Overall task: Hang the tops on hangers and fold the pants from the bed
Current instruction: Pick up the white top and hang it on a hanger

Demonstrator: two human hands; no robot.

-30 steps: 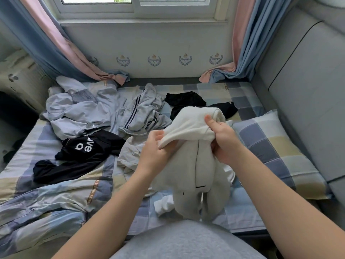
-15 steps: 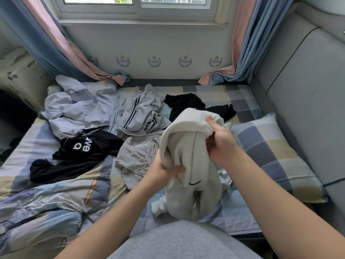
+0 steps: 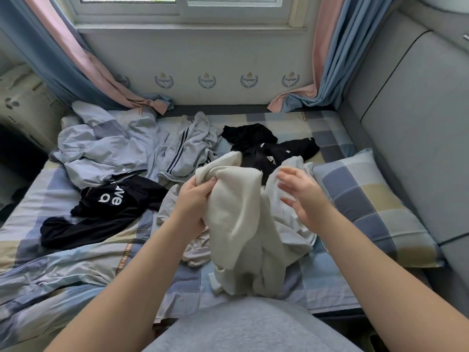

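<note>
Head view: my left hand [image 3: 195,196] grips the cream garment [image 3: 238,224] above the bed [image 3: 330,288] edge, my right hand [image 3: 302,196] spread beside it. Bunched folds hide its type.

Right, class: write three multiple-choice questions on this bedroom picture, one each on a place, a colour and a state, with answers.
1. Where does the checked pillow lie? A on the floor; B at the right edge of the bed; C under the window.
2. What colour is the garment that the left hand grips? A black; B striped grey; C cream.
3. How is the right hand? A open; B gripping a hanger; C a fist.
Answers: B, beside the grey padded wall; C, the cloth is cream; A, its fingers are spread.
</note>
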